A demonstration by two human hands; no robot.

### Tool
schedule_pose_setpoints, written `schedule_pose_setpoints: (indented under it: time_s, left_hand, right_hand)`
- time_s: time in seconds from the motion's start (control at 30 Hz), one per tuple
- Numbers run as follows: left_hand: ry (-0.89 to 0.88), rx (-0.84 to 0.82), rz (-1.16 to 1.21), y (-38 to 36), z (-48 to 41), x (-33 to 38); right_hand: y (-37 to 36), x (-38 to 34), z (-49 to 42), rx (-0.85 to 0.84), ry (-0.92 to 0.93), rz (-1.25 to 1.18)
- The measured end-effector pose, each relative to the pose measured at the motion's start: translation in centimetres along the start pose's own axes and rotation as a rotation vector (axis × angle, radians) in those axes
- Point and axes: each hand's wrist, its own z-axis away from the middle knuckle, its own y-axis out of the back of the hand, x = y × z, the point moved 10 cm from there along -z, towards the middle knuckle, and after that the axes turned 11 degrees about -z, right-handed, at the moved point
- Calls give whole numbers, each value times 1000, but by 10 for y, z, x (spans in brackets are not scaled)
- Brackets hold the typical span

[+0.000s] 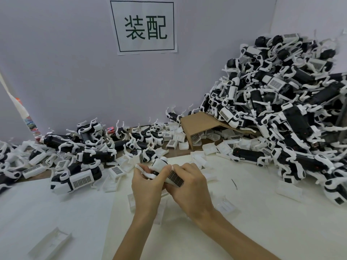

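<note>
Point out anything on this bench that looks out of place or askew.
The cardboard box lies tipped on its side, partly buried under the tall heap of black-and-white units, white covers scattered at its open mouth. A small red item by the wall matches nothing else.

My table [262, 212] is spread with white sheets [47, 212]. A tall heap of black-and-white units [281, 109] fills its right side, spilling over a tipped cardboard box [202, 126]; a lower heap [75, 152] lies left, with loose white covers [209, 148] scattered between.

Lilac wall [65, 62] — paper sign [144, 27] — white tabletop [47, 203].
</note>
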Motion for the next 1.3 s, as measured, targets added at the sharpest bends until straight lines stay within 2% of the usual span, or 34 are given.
schedule_pose_setpoints:
  time_s: [0.1, 0.27, 0.4, 0.47, 0.6, 0.73, 0.87, 1.0, 1.17, 1.3]
  left_hand:
    - [2, 55, 1, 7, -2, 0]
    - [69, 50, 74, 4, 1, -6]
    - [309, 247, 338, 51, -21, -33]
    - [308, 292, 380, 73, -28, -34]
    - [215, 160, 259, 55, -21, -19]
    - [184, 24, 271, 20, -5, -3]
    - [260, -87, 343, -11, 19, -12]
    - [309, -173, 372, -26, 30, -18]
    - [402, -191, 455, -26, 29, -29]
    - [364, -289, 465, -27, 25, -24]
  right_hand:
    - [0, -5, 0, 39, 37, 23]
    - [2, -15, -1, 34, 96, 20]
    - [3, -35, 8, -54, 252, -120]
    - [3, -39, 12, -73, 279, -166]
    - [0, -31, 10, -50, 224, -170]
    - [15, -2, 9, 34, 27, -227]
    - [32, 0, 2, 155, 74, -145]
    - [23, 2, 2, 95, 76, -133]
    - [5, 1, 4, -49, 68, -158]
    - [-2, 4, 5, -134, 26, -160]
